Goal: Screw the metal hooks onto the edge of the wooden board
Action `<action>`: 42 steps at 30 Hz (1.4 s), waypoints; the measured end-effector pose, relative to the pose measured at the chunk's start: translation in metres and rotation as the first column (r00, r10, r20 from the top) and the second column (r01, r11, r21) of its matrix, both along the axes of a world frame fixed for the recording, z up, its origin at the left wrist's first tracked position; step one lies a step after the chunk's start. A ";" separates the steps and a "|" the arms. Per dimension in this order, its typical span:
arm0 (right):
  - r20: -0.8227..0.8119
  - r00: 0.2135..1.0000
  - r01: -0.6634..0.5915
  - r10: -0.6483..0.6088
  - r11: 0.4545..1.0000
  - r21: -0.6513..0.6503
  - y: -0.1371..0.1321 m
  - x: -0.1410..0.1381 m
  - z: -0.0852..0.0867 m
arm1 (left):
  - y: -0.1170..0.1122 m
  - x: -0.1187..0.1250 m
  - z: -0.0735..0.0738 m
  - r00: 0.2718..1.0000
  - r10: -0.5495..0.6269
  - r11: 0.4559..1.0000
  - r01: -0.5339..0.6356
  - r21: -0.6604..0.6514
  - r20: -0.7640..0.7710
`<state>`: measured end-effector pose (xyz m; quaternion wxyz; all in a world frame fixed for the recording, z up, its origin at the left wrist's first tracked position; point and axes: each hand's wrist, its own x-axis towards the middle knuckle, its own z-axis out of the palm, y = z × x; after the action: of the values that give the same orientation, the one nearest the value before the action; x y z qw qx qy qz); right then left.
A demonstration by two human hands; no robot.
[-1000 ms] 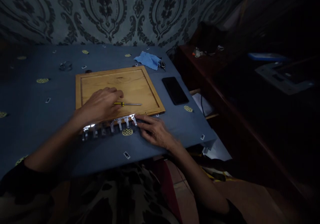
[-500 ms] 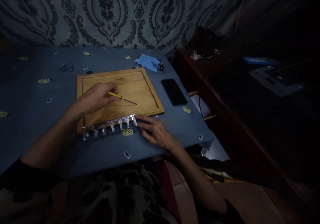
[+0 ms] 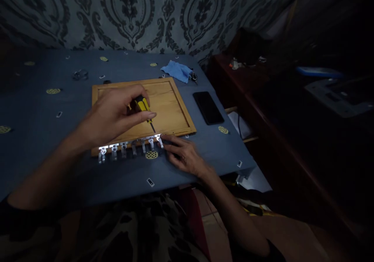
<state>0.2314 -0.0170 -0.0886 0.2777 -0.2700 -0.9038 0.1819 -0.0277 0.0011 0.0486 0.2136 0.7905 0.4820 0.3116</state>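
Observation:
My left hand (image 3: 112, 115) is closed round a yellow-and-black screwdriver (image 3: 143, 108), held above the wooden board (image 3: 172, 110) with its tip pointing down toward the board's near edge. A shiny metal rail of hooks (image 3: 130, 148) lies along that edge on the blue tablecloth (image 3: 43, 137). My right hand (image 3: 182, 154) rests on the cloth with its fingertips pressed on the right end of the rail.
A black phone (image 3: 208, 107) lies right of the board. Behind it a crumpled blue cloth (image 3: 177, 70) lies beside a small dark object. A small glass item (image 3: 80, 74) sits far left. The table's right edge drops to dark wooden furniture (image 3: 263, 110).
My left hand picked the screwdriver up off the board, raised it and turned its tip down toward the rail's right end. My right hand stayed on the rail.

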 end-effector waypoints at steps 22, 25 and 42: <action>-0.001 1.000 -0.013 0.013 1.000 -0.017 0.000 0.000 0.000 | -0.005 0.018 -0.012 0.987 -0.131 0.991 0.133 0.019 -0.089; -0.004 1.000 -0.005 0.005 1.000 -0.011 0.000 0.000 -0.002 | -0.004 0.019 -0.013 0.987 -0.131 0.991 0.134 0.026 -0.096; 0.008 1.000 0.005 -0.004 1.000 -0.025 0.000 0.001 -0.004 | -0.007 0.020 -0.016 0.978 -0.123 0.989 0.135 0.065 -0.166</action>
<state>0.2321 -0.0167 -0.0926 0.2713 -0.2762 -0.9019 0.1914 -0.0077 -0.0057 0.0321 0.1633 0.8504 0.4334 0.2499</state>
